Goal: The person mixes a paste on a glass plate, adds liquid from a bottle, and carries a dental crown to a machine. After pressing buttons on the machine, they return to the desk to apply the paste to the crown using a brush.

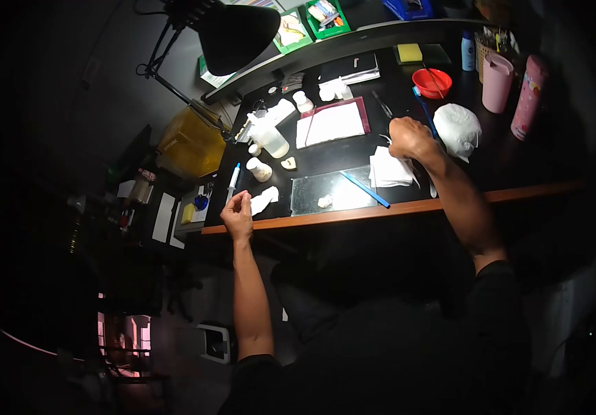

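Note:
My left hand [237,216] is raised at the table's front left edge, thumb and fingertips pinched together. Whatever lies between them is too small to make out. Beside it are a crumpled white tissue [264,200] and a syringe with a blue end [234,178]. My right hand [412,138] is closed, knuckles up, above a stack of white paper sheets [390,168]; its palm side is hidden. Between the hands, a glass plate [312,188] bears a small whitish lump [325,201] and a blue pen-like stick [365,189].
A squeeze bottle [269,135], white jars [260,170] and a white pad [331,125] stand behind. At right are a red bowl [431,84], a white wrapped bundle [457,130], a pink tumbler [497,83] and a pink bottle [529,98]. A black lamp [235,38] overhangs the back left.

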Demonstrator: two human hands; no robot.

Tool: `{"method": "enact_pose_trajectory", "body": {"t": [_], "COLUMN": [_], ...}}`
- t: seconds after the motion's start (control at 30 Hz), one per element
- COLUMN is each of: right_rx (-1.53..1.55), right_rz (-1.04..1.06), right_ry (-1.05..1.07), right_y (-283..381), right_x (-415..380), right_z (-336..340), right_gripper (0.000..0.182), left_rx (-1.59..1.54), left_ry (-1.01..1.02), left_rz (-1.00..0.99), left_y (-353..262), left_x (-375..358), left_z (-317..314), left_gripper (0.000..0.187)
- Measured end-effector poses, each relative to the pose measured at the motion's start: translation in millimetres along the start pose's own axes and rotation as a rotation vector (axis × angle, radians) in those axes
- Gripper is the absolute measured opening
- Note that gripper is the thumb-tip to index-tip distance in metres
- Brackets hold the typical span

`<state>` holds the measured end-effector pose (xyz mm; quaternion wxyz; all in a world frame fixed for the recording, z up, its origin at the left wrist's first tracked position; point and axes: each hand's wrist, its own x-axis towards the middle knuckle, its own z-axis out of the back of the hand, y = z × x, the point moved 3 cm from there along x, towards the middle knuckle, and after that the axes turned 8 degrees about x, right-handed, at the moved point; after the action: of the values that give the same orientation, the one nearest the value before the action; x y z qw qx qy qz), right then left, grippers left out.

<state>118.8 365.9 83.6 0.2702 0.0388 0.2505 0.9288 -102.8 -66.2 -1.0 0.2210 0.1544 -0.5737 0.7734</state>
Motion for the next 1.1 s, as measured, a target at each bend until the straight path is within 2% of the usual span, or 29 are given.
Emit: {"method": "enact_pose_trajectory", "body": {"t": [0.23,0.6,0.7,0.83,1.03,1.07,1.1], "right_rx": [0.012,0.157,0.063,0.052,0.303,0.406,0.59], "right_rz": [-0.016,-0.045,0.104,0.201,0.404,0.472,0.42], "right_ry": [0.051,-0.126,-0.364,-0.525,-0.541,-0.538,-0.43], "right_y": [5,-10,-16,-12,1,-2,7], "right_x": [-3,2,5,4,0,5,4], "right_z": [-2,-12,-16,-12,2,-4,-4], "right_gripper": [0.032,0.028,0.028,0.019,0.011,0.013,0.014], "left_rx": [0.041,-0.008,0.03,0.021,-0.073,-0.094,-0.091], "left_ry": [-0.019,-0.069,-0.113,-0.085,-0.093,-0.087,-0.083], "left_rz": [-0.01,0.062,0.023,0.005,-0.063,-0.069,-0.099], "left_y": [-3,-10,-11,-17,-20,-20,-27], "left_x": [0,-10,-11,-16,-22,-21,-20], "left_z": [3,2,0,-1,0,-1,-2], "left_gripper": [0.018,0.015,0.015,0.014,0.01,0.01,0.009]}}
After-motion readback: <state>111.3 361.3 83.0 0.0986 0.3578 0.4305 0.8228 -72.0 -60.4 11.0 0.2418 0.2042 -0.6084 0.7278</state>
